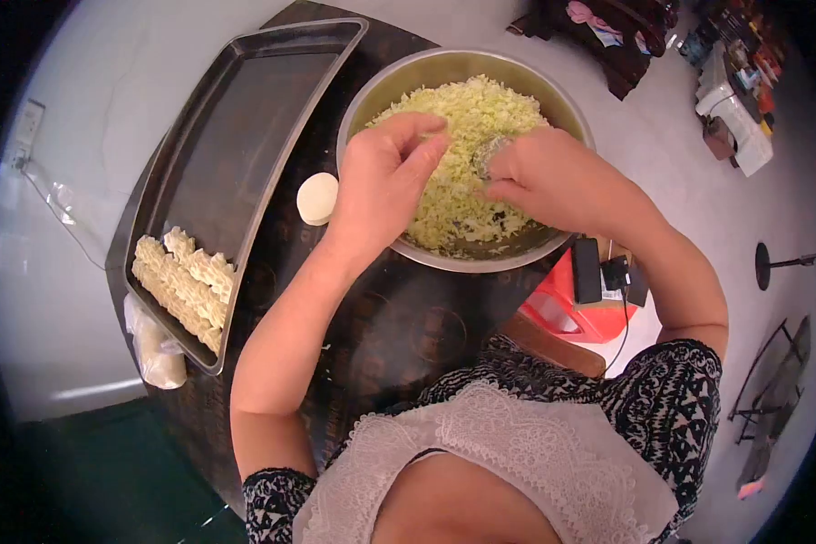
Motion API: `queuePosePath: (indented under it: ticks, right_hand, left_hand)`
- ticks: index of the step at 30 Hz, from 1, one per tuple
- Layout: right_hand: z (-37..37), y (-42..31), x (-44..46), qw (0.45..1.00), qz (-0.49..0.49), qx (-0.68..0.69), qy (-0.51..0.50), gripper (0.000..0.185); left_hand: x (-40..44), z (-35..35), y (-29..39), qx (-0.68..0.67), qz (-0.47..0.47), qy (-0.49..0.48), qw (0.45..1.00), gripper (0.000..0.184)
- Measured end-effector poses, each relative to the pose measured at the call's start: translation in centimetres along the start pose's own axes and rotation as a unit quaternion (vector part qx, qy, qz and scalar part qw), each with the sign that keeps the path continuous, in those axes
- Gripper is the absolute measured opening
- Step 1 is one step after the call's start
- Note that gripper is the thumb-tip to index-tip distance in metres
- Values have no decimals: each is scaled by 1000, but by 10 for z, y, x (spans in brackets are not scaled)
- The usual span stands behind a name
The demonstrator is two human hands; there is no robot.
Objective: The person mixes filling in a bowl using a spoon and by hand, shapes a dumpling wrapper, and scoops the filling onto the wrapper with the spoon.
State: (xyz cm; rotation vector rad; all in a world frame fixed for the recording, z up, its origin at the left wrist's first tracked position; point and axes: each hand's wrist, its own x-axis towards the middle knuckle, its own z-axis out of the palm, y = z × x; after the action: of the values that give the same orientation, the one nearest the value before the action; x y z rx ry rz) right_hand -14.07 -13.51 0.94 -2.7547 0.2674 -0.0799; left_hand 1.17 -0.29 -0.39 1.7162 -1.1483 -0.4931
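A wide metal bowl (578, 118) holds a heap of finely chopped pale green and yellow filling (480, 104), with darker bits near its front. My left hand (381, 172) is over the bowl's left rim, fingers curled towards the thumb; whatever lies between them is hidden. Inside the bowl, my right hand (548, 177) is closed on a shiny rounded utensil (490, 157) that touches the filling; its full shape is hidden. Beside my left wrist sits a stack of round white dough wrappers (316, 199). Rows of pleated dumplings (186, 286) lie at the near end of a dark tray (245, 118).
Under the tray's near left corner is a plastic bag with something pale in it (159, 349). A red stool (558, 295) stands right of the dark table (399, 317), with a black phone-like object (587, 270) and a cabled charger (616, 272) above it.
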Motion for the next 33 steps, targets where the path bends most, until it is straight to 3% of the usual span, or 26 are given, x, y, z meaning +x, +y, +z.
queuePosePath:
  ticks: [3, 5, 8, 9, 10, 11, 13, 19, 20, 24, 27, 33]
  right_hand:
    - [-2, -4, -6, 998, -26, -47, 15, 19]
    - [-7, -6, -5, 988, -3, -81, -129, 13]
    - [-9, -14, -1, 982, -29, -111, -152, 12]
    - [-6, -13, 0, 982, -29, -110, -150, 12]
    - [0, -9, 1, 987, -31, -110, -114, 12]
    - [3, -8, 2, 990, -34, -111, -77, 12]
    - [1, -14, 2, 997, -21, -73, -31, 13]
    - [6, -28, 12, 987, -24, 23, 157, 21]
    - [8, -30, 13, 977, -39, 31, 206, 29]
    - [17, -26, 21, 969, -69, 26, 236, 33]
    - [14, -26, 23, 980, -76, 8, 183, 29]
    - [14, -9, 29, 980, 14, 151, 126, 28]
  left_hand:
    - [0, 4, -3, -38, 15, 37, 998, 14]
    - [0, 5, -7, -54, 20, 58, 997, 13]
    - [1, 0, -4, -20, 13, 41, 999, 14]
    - [1, -3, 4, -64, -43, 11, 997, 18]
    - [1, -5, 9, -107, -100, -18, 989, 24]
    - [3, -7, 7, -105, -98, -17, 989, 24]
    - [8, -10, 0, -296, -111, -44, 948, 42]
    - [14, -7, -5, -325, -95, -57, 939, 55]
    - [14, -7, -6, -324, -95, -57, 939, 55]
    - [12, -7, -7, -320, -93, -67, 940, 52]
    - [12, -9, -7, -334, -93, -90, 934, 48]
    - [8, -8, -1, -311, -87, -114, 939, 25]
